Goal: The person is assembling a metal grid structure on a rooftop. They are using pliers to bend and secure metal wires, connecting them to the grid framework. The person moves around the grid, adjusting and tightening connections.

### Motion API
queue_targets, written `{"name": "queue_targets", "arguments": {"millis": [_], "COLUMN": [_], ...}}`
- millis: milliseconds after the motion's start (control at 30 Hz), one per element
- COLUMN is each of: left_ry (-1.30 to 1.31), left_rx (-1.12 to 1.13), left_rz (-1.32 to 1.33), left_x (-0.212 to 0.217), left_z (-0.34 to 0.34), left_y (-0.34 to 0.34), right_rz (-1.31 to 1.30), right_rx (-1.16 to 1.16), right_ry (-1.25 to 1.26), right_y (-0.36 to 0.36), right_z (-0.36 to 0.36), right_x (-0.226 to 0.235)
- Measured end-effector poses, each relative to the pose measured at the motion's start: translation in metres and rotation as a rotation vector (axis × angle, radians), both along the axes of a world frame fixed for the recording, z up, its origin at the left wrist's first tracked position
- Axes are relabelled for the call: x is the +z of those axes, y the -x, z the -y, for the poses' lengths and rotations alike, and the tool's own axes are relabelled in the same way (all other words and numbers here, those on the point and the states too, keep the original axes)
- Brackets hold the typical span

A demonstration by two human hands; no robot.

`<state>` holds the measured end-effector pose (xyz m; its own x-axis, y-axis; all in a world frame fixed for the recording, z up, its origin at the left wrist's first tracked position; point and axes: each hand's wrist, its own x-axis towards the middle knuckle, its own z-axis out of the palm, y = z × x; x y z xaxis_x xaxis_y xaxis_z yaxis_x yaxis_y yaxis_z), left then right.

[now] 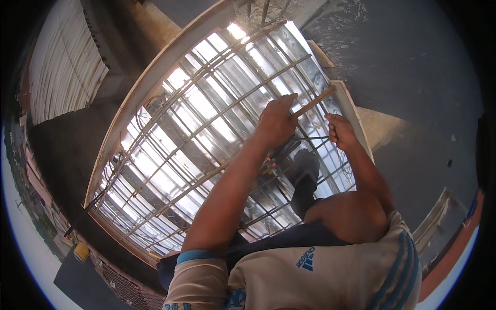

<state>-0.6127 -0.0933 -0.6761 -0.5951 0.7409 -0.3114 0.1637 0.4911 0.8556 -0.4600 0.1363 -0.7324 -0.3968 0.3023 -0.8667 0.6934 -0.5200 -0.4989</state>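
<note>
My left hand (279, 121) is closed round one end of a brown stick (316, 101), above the middle of a rebar grid (222, 111). The stick slants up to the right, its far end near the wooden edge board. To the right, my right hand (341, 133) is closed with its fingers curled, and what it pinches, if anything, is too small to make out. A thin dark bar (312, 138) runs between the two hands. Beneath the bars lie shiny corrugated metal sheets (201, 106).
A wooden board (150, 77) edges the grid on the left, another board (354, 111) on the right. My booted foot (305, 168) is among the bars. Rebar ends (264, 11) stick up at the far side. Grey concrete (413, 67) lies right, a corrugated roof (64, 59) far left.
</note>
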Motion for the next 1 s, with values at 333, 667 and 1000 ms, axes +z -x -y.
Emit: {"name": "queue_targets", "arguments": {"millis": [333, 667, 1000], "left_ry": [0.322, 0.398, 0.371], "left_rx": [-0.290, -0.367, -0.170], "left_rz": [-0.295, -0.370, -0.327], "left_x": [-0.077, -0.082, -0.073], "left_z": [-0.093, -0.102, -0.085], "left_y": [-0.036, -0.032, -0.037], "right_rz": [-0.019, -0.098, -0.030], "right_rx": [-0.042, 0.963, 0.640], "right_ry": [-0.019, -0.769, -0.750], "right_y": [0.008, 0.011, -0.039], "right_z": [-0.020, 0.019, -0.016], "right_x": [0.017, 0.010, -0.028]}}
